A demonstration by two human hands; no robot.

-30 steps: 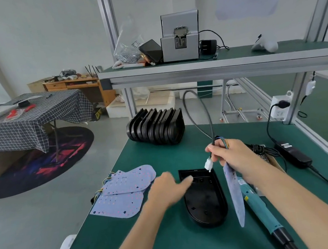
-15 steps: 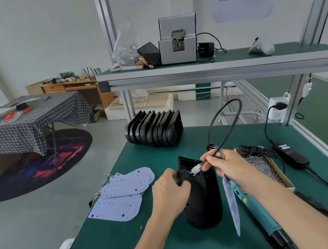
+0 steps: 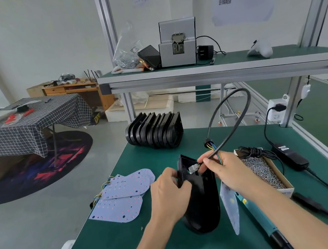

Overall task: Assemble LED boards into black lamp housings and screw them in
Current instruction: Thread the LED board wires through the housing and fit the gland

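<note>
Far left: checked tablecloth (image 3: 25, 129) over a table, dark round rug (image 3: 40, 168) on the floor beneath.
Bench: green mat (image 3: 131, 238), near edge toward the viewer.
Loose LED boards (image 3: 124, 193): two pale blue boards overlapping flat on the mat, left of the hands, coloured wires at their left edge.
Stack of housings (image 3: 155, 131): black shells standing on edge in a row, far side of the mat, well apart from the hands.
Left hand (image 3: 170, 196): fingers curled round the left rim of the lamp housing, gripping it.
Lamp housing (image 3: 198, 194): black, tilted up on its near end, hollow side facing right, centre of the mat between the two hands.
White connector (image 3: 193, 168): at the upper inside of the housing, just beside the right fingertips.
Right hand (image 3: 226, 170): thumb and fingers pinched on the black cable and the coloured wires near the connector.
Black cable (image 3: 236, 113): arching up and far from the right hand, then back down to a wire bundle.
Held LED board (image 3: 231, 209): pale blue, hanging edge-on below the right hand, just right of the housing.
Electric screwdriver (image 3: 259, 216): teal body lying on the mat under the right forearm.
Screw box (image 3: 264, 172): cardboard tray of small screws, right of the right hand.
Power adapter (image 3: 290, 156): black, further right, cord running to the wall socket (image 3: 277, 110).
Upper shelf: grey screw feeder (image 3: 178, 46), bag of screws (image 3: 127, 50) to its left.
</note>
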